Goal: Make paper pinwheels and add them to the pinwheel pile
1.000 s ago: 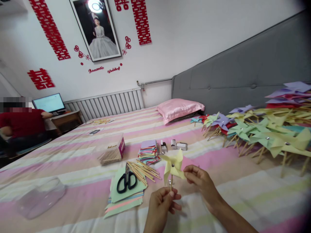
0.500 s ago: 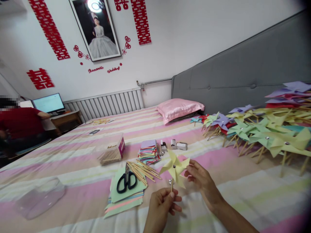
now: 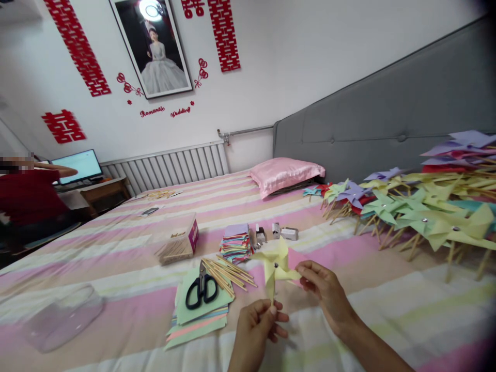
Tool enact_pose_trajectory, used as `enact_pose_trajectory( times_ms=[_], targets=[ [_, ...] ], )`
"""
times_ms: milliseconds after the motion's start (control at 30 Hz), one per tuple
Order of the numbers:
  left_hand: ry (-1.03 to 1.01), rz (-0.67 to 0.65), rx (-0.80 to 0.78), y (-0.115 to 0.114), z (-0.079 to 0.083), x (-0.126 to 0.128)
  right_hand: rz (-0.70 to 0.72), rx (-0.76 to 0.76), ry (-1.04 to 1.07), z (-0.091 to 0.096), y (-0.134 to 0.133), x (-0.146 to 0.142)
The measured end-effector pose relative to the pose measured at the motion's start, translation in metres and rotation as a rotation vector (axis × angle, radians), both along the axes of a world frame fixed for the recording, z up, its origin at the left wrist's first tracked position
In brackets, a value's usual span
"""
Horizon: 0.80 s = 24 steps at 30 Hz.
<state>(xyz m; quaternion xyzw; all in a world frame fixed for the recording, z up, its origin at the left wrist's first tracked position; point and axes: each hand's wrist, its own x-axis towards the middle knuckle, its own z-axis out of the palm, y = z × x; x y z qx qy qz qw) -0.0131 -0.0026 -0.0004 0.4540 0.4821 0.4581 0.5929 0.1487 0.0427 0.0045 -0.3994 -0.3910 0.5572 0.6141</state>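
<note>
A yellow paper pinwheel (image 3: 276, 265) with a shiny pin at its centre stands upright in front of me. My left hand (image 3: 259, 326) pinches its thin wooden stick just below the blades. Thumb and fingers of my right hand (image 3: 323, 292) are closed at the tip of the right-hand blade. To the left, black-handled scissors (image 3: 201, 290) lie on a stack of coloured paper sheets (image 3: 199, 326). Loose wooden sticks (image 3: 228, 271) rest across the stack's upper corner. Behind them sits a pile of small coloured paper squares (image 3: 235, 243).
Many finished pinwheels (image 3: 422, 206) crowd the right side by the grey headboard (image 3: 372, 98). A clear box of sticks (image 3: 178, 245), small boxes (image 3: 289, 233), a clear plastic cover (image 3: 65, 315) and a pink pillow (image 3: 287, 173) lie on the striped bed. A person in red (image 3: 33, 199) sits far left.
The pinwheel's blades have turned, and one now hangs down in front of the stick. My hands have barely moved. The person at the far left has raised an arm.
</note>
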Motion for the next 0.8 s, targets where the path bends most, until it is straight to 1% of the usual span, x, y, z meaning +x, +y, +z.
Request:
enact_pose_trajectory(
  times_ms=[200, 300, 400, 467, 533, 633, 700, 800],
  targets=[
    [-0.046, 0.071, 0.01, 0.001, 0.004, -0.002, 0.109, 0.021, -0.057, -0.003, -0.01, -0.014],
    [-0.045, 0.087, 0.008, 0.0, 0.006, -0.001, 0.049, 0.035, -0.054, -0.002, -0.009, -0.013],
    [-0.031, 0.064, 0.002, -0.001, 0.006, -0.001, -0.025, 0.045, 0.004, 0.001, -0.006, -0.005],
    [-0.019, 0.03, -0.005, -0.002, 0.005, 0.0, -0.03, 0.037, 0.046, 0.003, -0.004, 0.0],
    [-0.005, 0.01, -0.006, -0.001, 0.003, 0.0, -0.017, 0.037, 0.054, 0.006, -0.003, 0.002],
    [0.012, -0.009, -0.002, 0.0, 0.0, 0.002, 0.059, 0.064, 0.024, 0.009, -0.006, -0.003],
    [0.027, -0.021, 0.002, 0.0, -0.002, 0.003, 0.107, 0.076, 0.045, 0.01, -0.008, -0.008],
    [0.053, -0.032, 0.003, -0.001, -0.005, 0.006, 0.095, 0.049, 0.124, 0.01, -0.009, -0.016]
  ],
)
